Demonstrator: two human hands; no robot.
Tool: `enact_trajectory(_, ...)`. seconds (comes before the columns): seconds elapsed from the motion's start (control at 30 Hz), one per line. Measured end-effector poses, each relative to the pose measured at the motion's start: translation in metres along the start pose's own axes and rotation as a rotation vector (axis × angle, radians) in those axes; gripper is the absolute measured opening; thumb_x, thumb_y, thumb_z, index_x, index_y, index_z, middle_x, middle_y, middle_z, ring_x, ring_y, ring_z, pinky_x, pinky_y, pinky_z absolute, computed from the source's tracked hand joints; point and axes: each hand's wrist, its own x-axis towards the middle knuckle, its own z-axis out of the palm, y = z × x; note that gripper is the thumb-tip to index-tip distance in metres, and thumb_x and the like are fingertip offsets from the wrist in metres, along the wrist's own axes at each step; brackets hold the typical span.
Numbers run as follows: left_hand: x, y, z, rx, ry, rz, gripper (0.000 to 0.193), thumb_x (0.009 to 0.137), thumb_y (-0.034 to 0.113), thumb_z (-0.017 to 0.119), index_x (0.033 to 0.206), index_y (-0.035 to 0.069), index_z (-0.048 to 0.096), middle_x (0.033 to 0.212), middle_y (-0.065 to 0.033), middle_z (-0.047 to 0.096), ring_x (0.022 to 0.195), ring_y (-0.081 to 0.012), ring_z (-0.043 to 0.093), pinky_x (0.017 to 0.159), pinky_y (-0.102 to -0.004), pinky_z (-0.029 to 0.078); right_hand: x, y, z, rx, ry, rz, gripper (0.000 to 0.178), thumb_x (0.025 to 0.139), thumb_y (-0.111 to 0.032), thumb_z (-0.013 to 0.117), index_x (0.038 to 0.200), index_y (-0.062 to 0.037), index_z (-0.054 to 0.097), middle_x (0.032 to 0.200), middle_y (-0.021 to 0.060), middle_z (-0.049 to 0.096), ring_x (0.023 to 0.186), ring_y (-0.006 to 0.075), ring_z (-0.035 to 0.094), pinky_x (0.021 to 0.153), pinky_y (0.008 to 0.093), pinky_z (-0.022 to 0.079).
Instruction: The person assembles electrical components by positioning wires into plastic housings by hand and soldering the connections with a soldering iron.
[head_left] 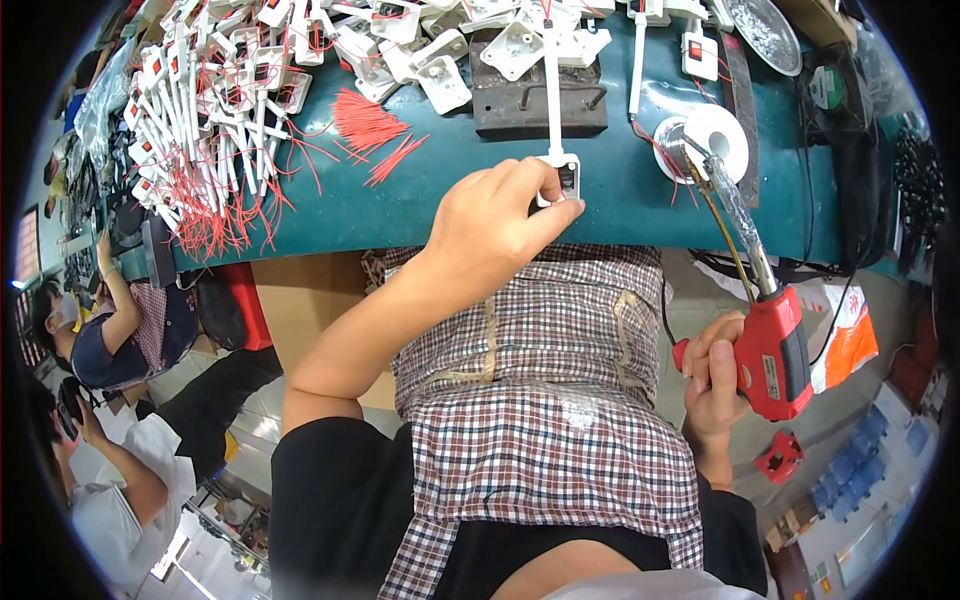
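My left hand (490, 215) pinches a small white plastic switch housing (571, 162) at the bench's near edge. A black part sits inside the housing, and a long white tube (553, 95) runs from it toward the far side. My right hand (715, 375) grips the red and black handle of a soldering gun (775, 355). Its long barrel points up over the bench, and the tip lies beside a white spool (722, 140). Whether the tip touches the spool, I cannot tell.
A dark metal block (540, 115) stands on the green bench (330, 215). Wired white switch assemblies (215, 120) pile up at left, near cut red wires (365, 120). A metal dish (765, 35) sits at far right. Two people (130, 320) are at the left.
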Motion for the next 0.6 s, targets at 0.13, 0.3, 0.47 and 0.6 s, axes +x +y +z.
enact_trajectory(0.13, 0.0, -0.006, 0.006, 0.017, 0.044, 0.008, 0.013, 0.073, 0.009, 0.072, 0.085, 0.01, 0.068, 0.088, -0.0024, 0.057, 0.076, -0.0187, 0.061, 0.06, -0.0321, 0.051, 0.0, 0.0, 0.001, -0.007, -0.036, -0.028, 0.024, 0.096, -0.019, 0.057, 0.082, -0.0038, 0.046, 0.074, 0.0068, 0.046, 0.048, 0.008, 0.035, 0.046, 0.0245, 0.037)
enact_trajectory(0.3, 0.003, -0.005, 0.006, -0.191, 0.056, -0.094, 0.016, 0.075, 0.005, 0.076, 0.088, 0.006, 0.066, 0.091, -0.0056, 0.059, 0.077, -0.0227, 0.064, 0.063, -0.0352, 0.054, -0.002, -0.001, 0.0, 0.012, -0.051, 0.002, 0.025, 0.096, -0.02, 0.057, 0.081, -0.0038, 0.046, 0.075, 0.0069, 0.047, 0.048, 0.0075, 0.035, 0.045, 0.0244, 0.037)
enact_trajectory(0.47, 0.002, -0.006, 0.01, -0.335, 0.217, -0.212, 0.015, 0.08, 0.002, 0.078, 0.089, 0.003, 0.066, 0.088, -0.0086, 0.067, 0.071, -0.0241, 0.068, 0.059, -0.0333, 0.055, -0.004, 0.004, -0.003, -0.024, -0.117, -0.009, 0.024, 0.096, -0.019, 0.057, 0.083, -0.0004, 0.049, 0.077, 0.0086, 0.051, 0.048, 0.007, 0.036, 0.046, 0.0242, 0.037)
enact_trajectory(0.6, 0.003, 0.0, 0.013, -0.345, 0.264, -0.284, 0.014, 0.079, 0.001, 0.078, 0.089, 0.003, 0.068, 0.084, -0.0077, 0.068, 0.07, -0.0218, 0.068, 0.059, -0.032, 0.055, -0.008, 0.003, -0.006, -0.114, -0.16, -0.009, 0.022, 0.096, -0.018, 0.057, 0.084, -0.0004, 0.051, 0.079, 0.0095, 0.054, 0.049, 0.0076, 0.039, 0.046, 0.0242, 0.037)
